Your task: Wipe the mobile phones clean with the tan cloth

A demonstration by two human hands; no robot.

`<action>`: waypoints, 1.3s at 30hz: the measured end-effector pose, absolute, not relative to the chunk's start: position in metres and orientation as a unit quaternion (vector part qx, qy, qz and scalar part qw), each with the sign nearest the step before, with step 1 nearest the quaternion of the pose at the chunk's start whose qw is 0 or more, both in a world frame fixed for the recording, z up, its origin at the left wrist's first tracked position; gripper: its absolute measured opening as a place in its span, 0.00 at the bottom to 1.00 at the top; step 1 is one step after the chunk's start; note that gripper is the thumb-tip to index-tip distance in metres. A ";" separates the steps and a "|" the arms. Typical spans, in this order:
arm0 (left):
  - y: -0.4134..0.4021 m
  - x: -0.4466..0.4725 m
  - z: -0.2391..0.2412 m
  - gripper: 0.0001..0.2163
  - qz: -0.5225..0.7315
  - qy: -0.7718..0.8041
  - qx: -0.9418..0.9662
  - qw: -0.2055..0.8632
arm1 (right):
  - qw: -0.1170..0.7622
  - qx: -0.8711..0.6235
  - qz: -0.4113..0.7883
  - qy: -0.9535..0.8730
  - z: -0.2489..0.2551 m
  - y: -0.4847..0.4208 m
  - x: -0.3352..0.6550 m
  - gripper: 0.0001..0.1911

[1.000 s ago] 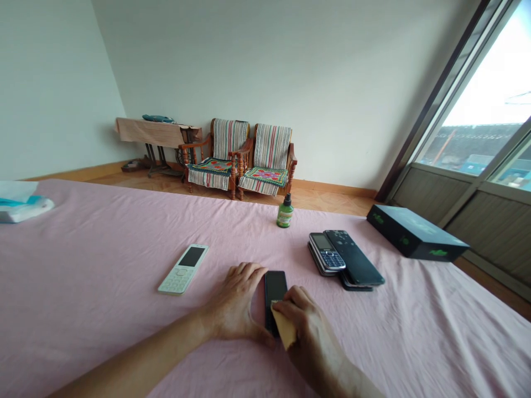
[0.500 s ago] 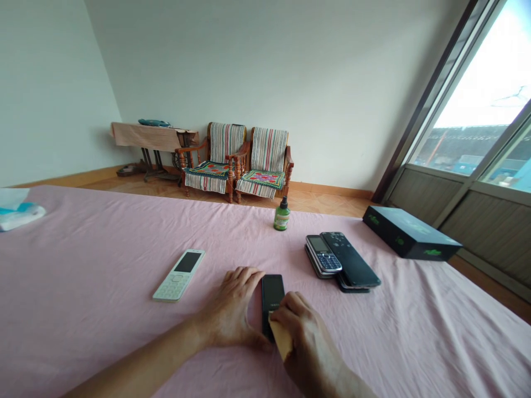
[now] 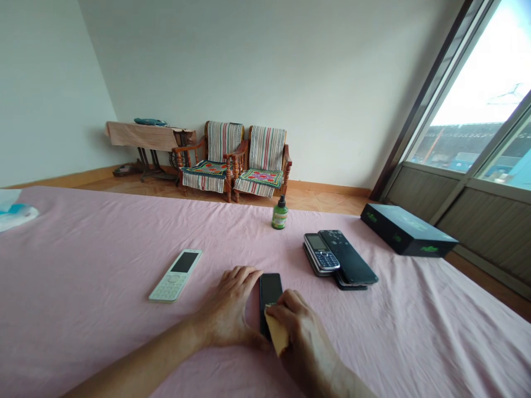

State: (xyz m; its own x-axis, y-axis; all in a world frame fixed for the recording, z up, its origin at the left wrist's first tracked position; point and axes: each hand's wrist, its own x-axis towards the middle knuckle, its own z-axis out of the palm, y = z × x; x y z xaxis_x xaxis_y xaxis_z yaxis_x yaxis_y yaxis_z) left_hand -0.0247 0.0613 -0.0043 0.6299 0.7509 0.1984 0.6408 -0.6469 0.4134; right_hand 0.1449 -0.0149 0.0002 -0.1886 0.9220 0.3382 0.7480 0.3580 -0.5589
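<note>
A small black phone [image 3: 270,288] lies face up on the pink tablecloth [image 3: 91,265] close in front of me. My left hand [image 3: 229,308] grips its left edge, thumb along the near end, pinning it to the cloth. My right hand [image 3: 299,331] is closed on a folded tan cloth [image 3: 277,334] pressed against the phone's lower half. A white keypad phone [image 3: 176,267] lies a little to the left of my left hand.
A stack of dark phones [image 3: 339,260] lies to the right, topped by a grey keypad phone. A small green bottle [image 3: 280,213] stands behind. A black box [image 3: 407,237] sits at the right edge. A tissue pack [image 3: 12,214] rests far left. Two chairs [image 3: 236,160] line the wall.
The view has shifted slightly. My right hand with the cloth has slid a little along the black phone; my left hand keeps its hold.
</note>
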 end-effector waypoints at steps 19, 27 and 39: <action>0.062 -0.025 -0.006 0.46 0.171 0.390 0.891 0.157 | 0.312 -0.528 0.171 -0.771 0.002 -0.020 0.152 0.13; 0.062 -0.025 -0.003 0.45 0.164 0.391 0.891 0.161 | 0.317 -0.544 0.164 -0.759 -0.001 -0.017 0.158 0.15; 0.063 -0.027 -0.007 0.48 0.160 0.385 0.896 0.153 | 0.311 -0.567 0.167 -0.744 0.004 -0.016 0.163 0.14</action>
State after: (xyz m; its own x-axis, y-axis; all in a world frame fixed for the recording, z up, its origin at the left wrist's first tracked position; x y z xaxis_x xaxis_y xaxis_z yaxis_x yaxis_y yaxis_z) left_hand -0.0267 0.0627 -0.0069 0.6522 0.7391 0.1683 0.6413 -0.6564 0.3972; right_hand 0.1634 -0.0159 0.0037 -0.1629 0.9480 0.2735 0.7405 0.3006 -0.6011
